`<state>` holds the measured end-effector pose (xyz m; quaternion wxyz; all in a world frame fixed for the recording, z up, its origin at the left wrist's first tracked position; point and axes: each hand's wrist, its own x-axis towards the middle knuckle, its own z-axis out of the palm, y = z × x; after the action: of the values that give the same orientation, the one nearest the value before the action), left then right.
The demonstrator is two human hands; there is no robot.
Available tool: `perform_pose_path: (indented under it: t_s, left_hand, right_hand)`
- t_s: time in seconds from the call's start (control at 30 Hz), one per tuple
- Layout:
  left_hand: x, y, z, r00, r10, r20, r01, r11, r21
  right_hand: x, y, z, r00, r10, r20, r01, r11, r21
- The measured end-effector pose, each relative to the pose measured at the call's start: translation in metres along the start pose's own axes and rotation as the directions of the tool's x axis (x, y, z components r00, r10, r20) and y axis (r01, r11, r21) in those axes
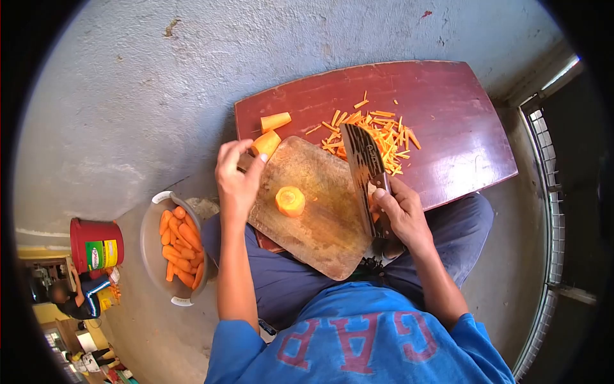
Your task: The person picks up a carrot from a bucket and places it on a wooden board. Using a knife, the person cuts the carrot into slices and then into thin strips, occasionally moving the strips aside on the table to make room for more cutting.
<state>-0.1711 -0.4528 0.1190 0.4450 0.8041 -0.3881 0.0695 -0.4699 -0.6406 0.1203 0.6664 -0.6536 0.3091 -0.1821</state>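
Observation:
My right hand [403, 208] grips the dark handle of a cleaver [363, 166], its broad blade raised over the right side of the wooden cutting board [320, 230]. A short carrot piece [290, 201] stands on end on the board, cut face up. At the board's far left corner, the thumb and fingers of my left hand [238, 176] are closed around the near end of another carrot piece [267, 142]. Just beyond it a third carrot piece [275, 121] lies on the red table. Carrot strips [384, 134] are heaped behind the cleaver, which hides part of them.
The board rests partly on the red table [460, 121] and partly over my lap. On the floor at left stand a basin [148, 256] of whole carrots [182, 240] and a red bucket [80, 246]. Other people [80, 297] are at far left. A wall [160, 96] runs behind the table.

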Motion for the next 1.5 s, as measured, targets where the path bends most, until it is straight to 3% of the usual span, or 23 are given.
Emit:
perform_pose_path:
  t_s: [0.03,0.1,0.17,0.23,0.3,0.33,0.47,0.67,0.77,0.87,0.97,1.03,1.1,1.2,1.3,1.4,1.5]
  left_hand:
    - [-0.011,0.018,-0.005,0.998,0.061,-0.005,-0.061,0.998,0.021]
    - [-0.038,0.07,-0.007,0.976,0.178,0.127,-0.19,0.978,0.089]
    - [-0.063,0.121,0.009,0.872,0.373,0.316,-0.419,0.904,0.088]
    - [-0.097,0.137,0.043,0.806,0.317,0.5,-0.411,0.908,0.086]
    - [-0.113,0.139,0.076,0.77,0.244,0.589,-0.3,0.954,-0.002]
    - [-0.114,0.139,0.079,0.755,0.191,0.627,-0.2,0.978,-0.058]
    - [-0.105,0.122,0.083,0.707,0.236,0.667,-0.129,0.97,-0.206]
    - [-0.106,0.096,0.096,0.709,0.371,0.6,-0.264,0.928,-0.262]
    - [-0.09,0.111,0.089,0.539,0.239,0.808,-0.385,0.923,-0.016]
    - [-0.079,0.11,0.091,0.582,0.202,0.787,-0.374,0.927,0.038]
    - [-0.036,0.101,0.076,0.686,0.215,0.695,-0.368,0.926,0.077]
    - [0.012,0.099,0.057,0.721,0.128,0.681,-0.399,0.88,0.258]
    - [0.05,0.06,0.062,0.789,0.164,0.592,-0.379,0.888,0.26]
    - [0.087,0.025,0.071,0.801,0.059,0.596,-0.36,0.843,0.399]
    - [0.091,-0.006,0.085,0.831,0.027,0.555,-0.284,0.879,0.382]
    - [0.08,-0.025,0.084,0.863,0.176,0.474,-0.299,0.934,0.196]
    - [0.06,-0.015,0.059,0.921,0.148,0.359,-0.183,0.981,0.064]
  right_hand:
    - [-0.003,0.0,-0.001,1.0,-0.002,-0.02,0.001,1.0,-0.014]
    - [-0.006,0.013,-0.009,1.0,0.016,-0.012,-0.015,0.999,0.034]
    - [-0.011,0.023,-0.014,0.999,0.043,-0.008,-0.042,0.989,0.139]
    - [-0.016,0.029,-0.017,0.998,0.067,-0.013,-0.06,0.952,0.302]
    - [-0.017,0.038,-0.025,0.995,0.099,-0.004,-0.086,0.882,0.464]
    - [-0.019,0.04,-0.028,0.993,0.111,-0.029,-0.084,0.874,0.478]
    - [-0.026,0.051,-0.04,0.989,0.136,-0.052,-0.087,0.84,0.535]
    - [-0.027,0.056,-0.044,0.996,0.084,-0.021,-0.056,0.807,0.588]
    - [-0.031,0.052,-0.046,0.995,0.092,-0.045,-0.046,0.797,0.602]
    - [-0.037,0.047,-0.054,0.989,0.067,-0.132,0.019,0.826,0.563]
    - [-0.038,0.053,-0.064,0.984,0.018,-0.175,0.08,0.84,0.537]
    - [-0.039,0.059,-0.07,0.984,0.013,-0.177,0.081,0.857,0.51]
    - [-0.041,0.061,-0.069,0.983,0.019,-0.181,0.07,0.881,0.469]
    - [-0.044,0.067,-0.063,0.988,0.013,-0.157,0.066,0.872,0.485]
    - [-0.048,0.065,-0.056,0.99,0.013,-0.138,0.055,0.875,0.48]
    - [-0.05,0.064,-0.057,0.992,0.014,-0.122,0.043,0.893,0.449]
    - [-0.052,0.058,-0.058,0.989,0.029,-0.147,0.039,0.897,0.441]
